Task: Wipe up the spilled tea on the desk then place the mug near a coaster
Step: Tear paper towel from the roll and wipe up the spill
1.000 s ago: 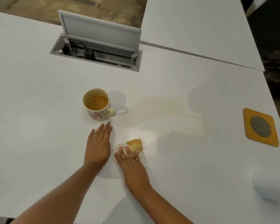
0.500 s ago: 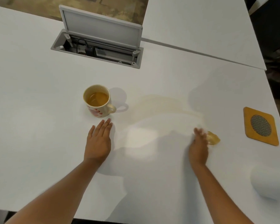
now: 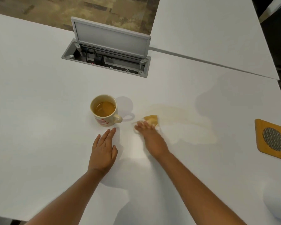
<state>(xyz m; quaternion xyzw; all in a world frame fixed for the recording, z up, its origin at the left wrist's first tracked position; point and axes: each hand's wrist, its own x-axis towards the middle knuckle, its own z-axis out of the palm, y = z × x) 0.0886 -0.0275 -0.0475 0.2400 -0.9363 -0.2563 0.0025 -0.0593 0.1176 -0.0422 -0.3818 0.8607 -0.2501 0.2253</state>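
White desk (image 3: 39, 95) seen from above. Near the centre, a cream mug (image 3: 105, 111) with red floral print, upright, partly filled with amber tea, handle turned toward the right edge. Left hand (image 3: 104, 150) laid flat on the desk just on the near side of the mug, fingers straight and together, fingertips close to the mug's base but apart from it, holding nothing. Right hand (image 3: 150, 138) pressed palm-down on a folded paper tissue (image 3: 150, 122) just right of the mug's handle, fingers extended over it; far corner of the tissue stained tea-brown. Pale streaks of spilled tea (image 3: 185, 120) spread from the tissue toward the right edge, ending well short of the coaster. Orange square coaster (image 3: 272, 139) with a dark mesh centre lying flat at the right edge, well apart from the mug. Toward the far edge, a grey cable box (image 3: 107, 62) recessed in the desk, lid (image 3: 111, 39) raised, black cables and plugs inside. Blurred white object (image 3: 277, 207) at the near right corner, not identifiable.
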